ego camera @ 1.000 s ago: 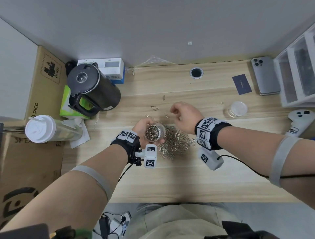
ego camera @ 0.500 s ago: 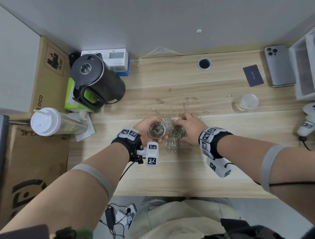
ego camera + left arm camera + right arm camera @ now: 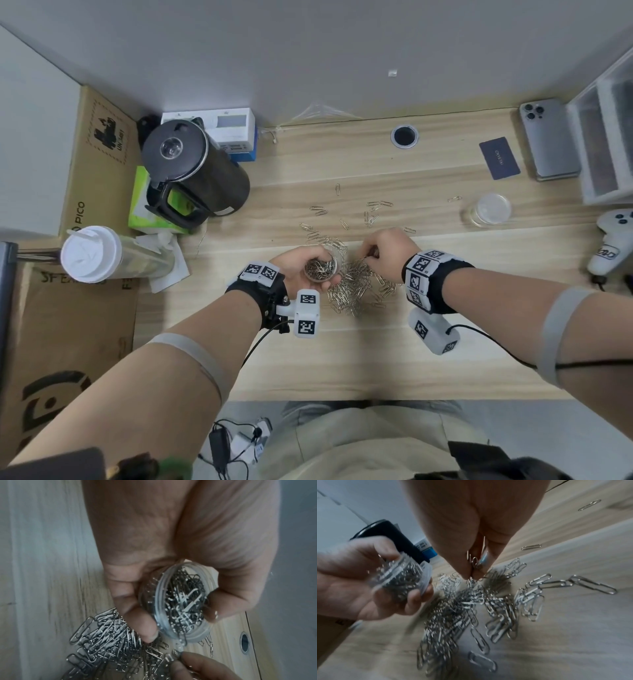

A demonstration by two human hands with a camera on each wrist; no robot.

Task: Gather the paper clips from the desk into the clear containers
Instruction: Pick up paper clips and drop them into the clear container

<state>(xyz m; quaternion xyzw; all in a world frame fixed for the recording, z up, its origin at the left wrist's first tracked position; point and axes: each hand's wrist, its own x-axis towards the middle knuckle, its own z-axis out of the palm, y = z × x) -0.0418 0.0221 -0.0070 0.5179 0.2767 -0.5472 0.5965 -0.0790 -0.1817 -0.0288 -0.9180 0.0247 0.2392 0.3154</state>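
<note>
My left hand (image 3: pixel 301 263) grips a small clear round container (image 3: pixel 321 268) (image 3: pixel 181 604) (image 3: pixel 402 577), nearly full of silver paper clips and tilted toward the right. A dense pile of paper clips (image 3: pixel 356 291) (image 3: pixel 109 639) (image 3: pixel 471 608) lies on the wooden desk just right of it. My right hand (image 3: pixel 383 251) is down on the far edge of that pile, its fingertips (image 3: pixel 471 573) pinching a few clips. Several loose clips (image 3: pixel 373 209) are scattered farther back. A second clear container (image 3: pixel 489 209) with its lid on stands at the right.
A black kettle (image 3: pixel 191 168) and a lidded cup (image 3: pixel 99 255) stand at the left, with cardboard boxes beyond. A cable hole (image 3: pixel 404 136), a dark card (image 3: pixel 499 158), a phone (image 3: pixel 548 140), a white drawer unit (image 3: pixel 606 144) and a white controller (image 3: pixel 613 246) are at the back and right.
My right hand came down from above the scattered clips onto the pile beside the container and now pinches clips there. The left hand has kept hold of the container.
</note>
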